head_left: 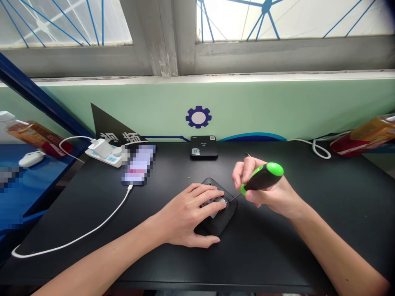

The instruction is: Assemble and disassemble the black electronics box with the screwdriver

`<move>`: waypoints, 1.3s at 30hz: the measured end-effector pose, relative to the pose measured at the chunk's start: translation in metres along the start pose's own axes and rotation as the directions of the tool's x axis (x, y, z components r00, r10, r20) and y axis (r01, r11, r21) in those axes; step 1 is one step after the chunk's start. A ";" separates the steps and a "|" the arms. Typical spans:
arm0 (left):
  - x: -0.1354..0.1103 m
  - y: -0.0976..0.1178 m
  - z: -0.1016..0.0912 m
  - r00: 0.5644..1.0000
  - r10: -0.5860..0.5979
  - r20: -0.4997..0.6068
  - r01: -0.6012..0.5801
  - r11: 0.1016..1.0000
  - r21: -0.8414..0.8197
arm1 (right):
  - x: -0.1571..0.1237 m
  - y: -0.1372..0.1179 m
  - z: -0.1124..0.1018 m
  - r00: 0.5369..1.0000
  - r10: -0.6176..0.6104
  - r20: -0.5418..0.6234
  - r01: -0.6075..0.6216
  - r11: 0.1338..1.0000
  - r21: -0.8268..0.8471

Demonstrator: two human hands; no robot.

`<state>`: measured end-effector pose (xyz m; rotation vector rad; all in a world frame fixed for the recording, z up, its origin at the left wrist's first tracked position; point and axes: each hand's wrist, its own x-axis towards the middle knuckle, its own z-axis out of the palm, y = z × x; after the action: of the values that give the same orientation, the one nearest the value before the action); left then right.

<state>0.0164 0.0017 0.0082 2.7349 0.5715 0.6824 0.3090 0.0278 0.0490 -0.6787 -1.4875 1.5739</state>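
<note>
Matte black desk (277, 255) fills most of the view, its far edge up against a pale green wall (138, 98) w/ a navy gear decal (198, 117) about mid-width and a dark panel w/ white characters to the left. Above that, a white sill and grey window frame (163, 41), frosted panes w/ blue lines. Task spot's near mid-desk: black box (226, 220), label side up, lying flat at an angle. L hand (191, 213) is spread over it, fingers apart, partly covering the label. R hand (262, 193) is closed round a green/black screwdriver (263, 176), shaft slanting down-left, tip at box's right-hand side; can't tell if it's seated in anything. Hands apart, box and tool btwn them. Tiny metal bit (189, 177) on desk just beyond L hand, prob. too small to ID. 2nd black box (203, 148) sits at the back by the wall. Left side: phone (138, 164), screen pixelated, white cable (92, 232) looping to near-left edge; white power strip (119, 161) w/ adapter (101, 148) behind. Far left, blue tabletop (33, 189) w/ tilted-looking drink bottle (33, 137). Far right, another bottle (361, 137) beside a looped white cord (322, 154).
</note>
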 end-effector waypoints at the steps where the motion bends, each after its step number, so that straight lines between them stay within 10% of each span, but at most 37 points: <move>1: 0.000 0.000 0.000 1.000 -0.002 0.003 0.002 1.000 -0.001 | 0.000 -0.001 0.000 1.000 -0.015 -0.008 0.015 0.999 -0.033; 39: 0.000 -0.001 -0.001 1.000 0.003 0.014 -0.003 1.000 0.014 | 0.001 -0.002 0.001 0.998 -0.056 0.005 0.056 0.996 -0.074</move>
<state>0.0155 0.0024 0.0087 2.7518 0.5715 0.6616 0.3080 0.0281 0.0513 -0.6709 -1.5604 1.4841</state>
